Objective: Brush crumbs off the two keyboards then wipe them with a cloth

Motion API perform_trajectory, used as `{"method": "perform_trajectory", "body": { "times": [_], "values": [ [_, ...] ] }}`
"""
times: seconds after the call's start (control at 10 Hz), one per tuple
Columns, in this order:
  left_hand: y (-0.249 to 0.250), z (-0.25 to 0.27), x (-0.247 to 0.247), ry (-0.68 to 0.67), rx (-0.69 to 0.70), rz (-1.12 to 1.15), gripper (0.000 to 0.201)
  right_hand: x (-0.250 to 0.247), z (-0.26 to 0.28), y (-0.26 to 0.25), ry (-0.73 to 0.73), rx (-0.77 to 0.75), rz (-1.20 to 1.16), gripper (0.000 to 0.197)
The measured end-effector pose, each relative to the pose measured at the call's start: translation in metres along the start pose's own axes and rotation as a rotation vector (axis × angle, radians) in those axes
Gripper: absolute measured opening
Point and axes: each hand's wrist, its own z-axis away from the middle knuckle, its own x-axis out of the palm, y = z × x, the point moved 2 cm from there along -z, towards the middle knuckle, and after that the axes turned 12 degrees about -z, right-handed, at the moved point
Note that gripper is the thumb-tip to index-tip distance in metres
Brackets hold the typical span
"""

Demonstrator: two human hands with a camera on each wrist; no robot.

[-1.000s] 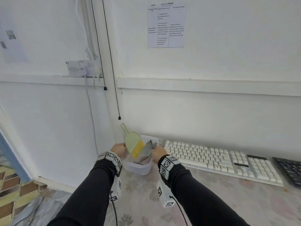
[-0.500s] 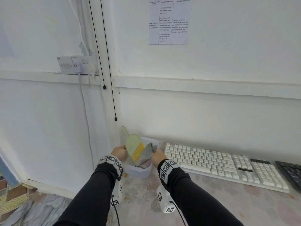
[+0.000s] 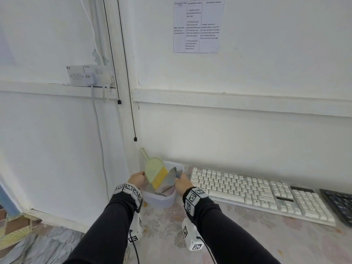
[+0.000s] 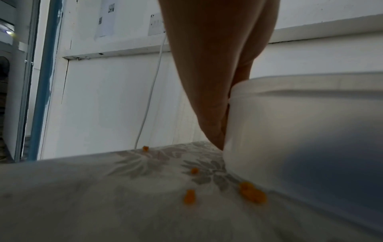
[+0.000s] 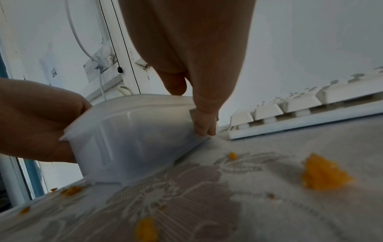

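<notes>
Head view: green brush (image 3: 153,169) (yellow bristles)

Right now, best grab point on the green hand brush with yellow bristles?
Take the green hand brush by its thin looped handle, from above at the back left. It juts clear of the translucent plastic tub, while the bristles point down against the grey cloth.

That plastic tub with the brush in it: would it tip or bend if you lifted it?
Probably light and a bit flexible: the tub looks thin and translucent. The brush leans out over its rim, so it may tip; both hands steady its sides.
</notes>
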Motion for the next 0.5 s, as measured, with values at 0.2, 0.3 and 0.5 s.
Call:
{"method": "perform_trajectory", "body": {
  "times": [0.2,0.3,0.5],
  "values": [
    [-0.002,0.006,-0.002,0.031,-0.044,0.026,0.039,-0.009,0.01,0.001,-0.026,-0.023,0.034,0.045],
    [0.002,0.024,0.001,0.051,-0.095,0.02,0.039,-0.02,0.021,0.001,-0.021,-0.016,0.082,0.045],
    [0.011,0.069,0.006,0.218,-0.088,-0.109,0.036,-0.059,0.04,0.013,0.053,-0.076,0.113,0.032]
  ]
}}
